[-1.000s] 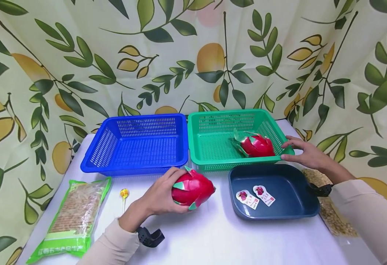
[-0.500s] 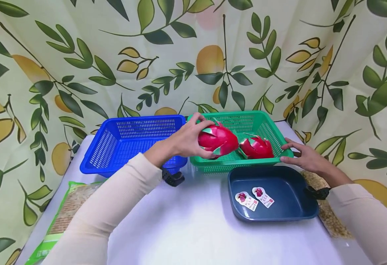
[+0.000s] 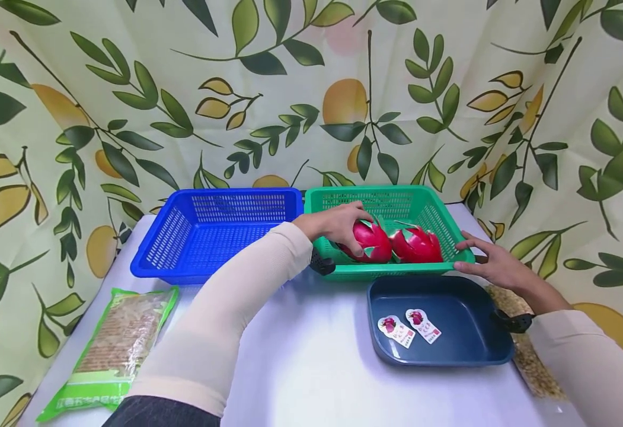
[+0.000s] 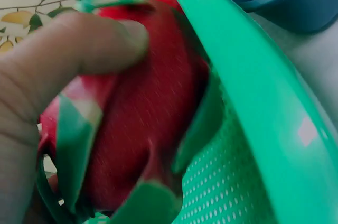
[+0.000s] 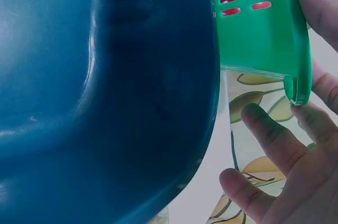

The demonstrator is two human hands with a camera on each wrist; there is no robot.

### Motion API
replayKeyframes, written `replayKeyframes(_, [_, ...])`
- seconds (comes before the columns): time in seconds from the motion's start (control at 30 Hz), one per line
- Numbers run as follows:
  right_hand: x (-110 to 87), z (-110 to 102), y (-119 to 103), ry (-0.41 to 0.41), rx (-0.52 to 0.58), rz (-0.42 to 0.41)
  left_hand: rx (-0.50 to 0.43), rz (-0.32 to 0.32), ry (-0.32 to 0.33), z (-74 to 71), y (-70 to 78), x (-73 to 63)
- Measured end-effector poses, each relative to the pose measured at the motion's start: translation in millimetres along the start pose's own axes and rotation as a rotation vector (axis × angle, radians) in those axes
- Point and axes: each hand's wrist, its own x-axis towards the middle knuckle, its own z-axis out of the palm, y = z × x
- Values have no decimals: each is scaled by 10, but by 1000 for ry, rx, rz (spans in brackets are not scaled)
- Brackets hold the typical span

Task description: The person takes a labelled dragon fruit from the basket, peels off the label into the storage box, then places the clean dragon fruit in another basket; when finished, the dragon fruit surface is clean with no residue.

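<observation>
In the head view my left hand [image 3: 343, 227] grips a red dragon fruit [image 3: 374, 242] with green scales, low inside the green basket [image 3: 386, 270]. Its thumb [image 4: 108, 44] lies across the red skin in the left wrist view. A second dragon fruit [image 3: 419, 245] lies right beside it, in the basket's right part. At the basket's right front corner, my right hand [image 3: 489, 262] holds the rim between thumb and index finger. The right wrist view shows its other fingers [image 5: 272, 137] spread below the green rim [image 5: 301, 39].
A blue basket [image 3: 226, 234] stands left of the green one. In front of the green basket is a dark blue tray [image 3: 460, 323] with two dragon-fruit labels [image 3: 423, 326] in it. A green-edged food bag [image 3: 121, 338] lies at left, a bag of grains [image 3: 543, 373] at right.
My left hand has carried the dragon fruit from in front of the baskets, up and right, down into the green basket. My right hand has stayed at the basket's corner.
</observation>
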Motion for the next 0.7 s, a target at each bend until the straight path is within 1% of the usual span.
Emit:
replayKeyframes(0.17, [6, -26, -11, 0, 13, -6, -1, 0, -68, 86, -44, 127])
replayKeyframes(0.23, [10, -32, -11, -7, 17, -1, -11, -17, -89, 135, -75, 158])
replayKeyframes(0.37, [23, -41, -9, -25, 5, 12, -41, -49, -110, 220, -144, 192])
replayKeyframes(0.5, [60, -58, -4, -24, -16, -1, -133, -87, -105, 230, -182, 164])
replayKeyframes(0.6, [79, -79, -12, -24, -20, -9, -190, -112, -83, 176, -188, 100])
replayKeyframes(0.7, [71, -119, -36, -18, -21, -4, -191, -106, -51, 87, -189, 6])
